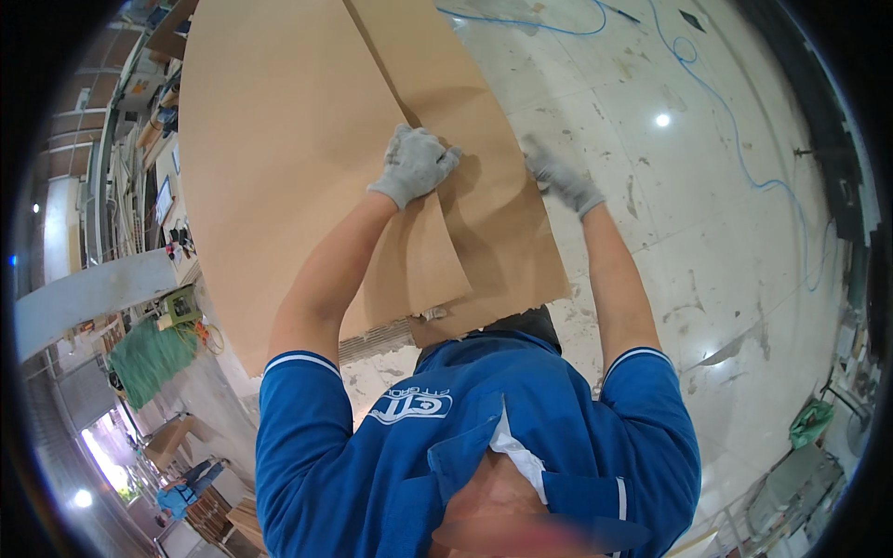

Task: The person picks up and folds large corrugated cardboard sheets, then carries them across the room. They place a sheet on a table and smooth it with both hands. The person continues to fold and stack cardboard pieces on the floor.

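Observation:
A large brown cardboard sheet (pixel 288 139) stretches out in front of me. Its right-hand edge lies over a second brown cardboard layer (pixel 507 223). At that overlapping edge my left hand (pixel 416 166), in a grey work glove, is closed with curled fingers on the upper sheet, the thumb pointing right. My right hand (pixel 565 177), gloved the same way, is at the outer right edge of the lower layer. Motion blurs its fingers, so their grip and any contact with the edge are unclear. Near me, the cardboard's close edge looks ragged.
Pale, scuffed floor tiles (pixel 651 186) lie to the right, crossed by a thin blue hose (pixel 735 121). On the left are cluttered shelves (pixel 139 121), a green cloth (pixel 153 361) and a grey beam (pixel 93 296). Another person (pixel 191 488) is far off at lower left.

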Demonstrator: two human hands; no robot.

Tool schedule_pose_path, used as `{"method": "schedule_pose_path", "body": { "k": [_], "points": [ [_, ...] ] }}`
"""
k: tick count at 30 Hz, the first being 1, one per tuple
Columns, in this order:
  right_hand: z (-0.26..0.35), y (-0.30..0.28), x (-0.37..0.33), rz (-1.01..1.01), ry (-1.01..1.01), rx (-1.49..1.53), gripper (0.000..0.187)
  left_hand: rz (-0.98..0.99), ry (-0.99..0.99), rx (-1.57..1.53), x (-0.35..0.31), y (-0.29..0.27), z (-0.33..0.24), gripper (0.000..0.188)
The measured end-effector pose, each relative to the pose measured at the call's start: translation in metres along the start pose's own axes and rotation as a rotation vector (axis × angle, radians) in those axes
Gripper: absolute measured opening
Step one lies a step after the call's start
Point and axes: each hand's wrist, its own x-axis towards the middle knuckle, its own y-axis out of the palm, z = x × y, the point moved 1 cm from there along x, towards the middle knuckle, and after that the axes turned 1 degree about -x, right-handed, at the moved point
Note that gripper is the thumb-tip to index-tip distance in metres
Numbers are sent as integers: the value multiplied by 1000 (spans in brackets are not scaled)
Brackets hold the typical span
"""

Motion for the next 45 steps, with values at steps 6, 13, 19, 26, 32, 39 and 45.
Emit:
{"method": "schedule_pose_path", "body": {
  "k": [6, 13, 19, 26, 32, 39, 45],
  "points": [
    [-29, 31, -6, 89, -196, 103, 83, -47, -3, -62, 13, -9, -10, 37],
    [-32, 31, -5, -69, -50, -150, 85, -250, -78, 77, 94, -20, -40, 55],
    [-38, 27, -45, 30, -7, -119, 81, -12, -380, -34, 122, -16, -23, 62],
    [-70, -33, -70, 725, 204, -285, 73, -13, -525, 17, 122, 6, -36, 65],
    [-34, -223, 114, 304, -53, -551, 82, -111, -669, 58, 123, 7, -59, 63],
    [141, -390, 257, -587, -340, 145, 82, -146, -745, 25, 121, 17, -67, 62],
    [180, -401, 298, -701, -197, 232, 93, -161, -747, -4, 120, 18, -68, 61]
  ]
}}
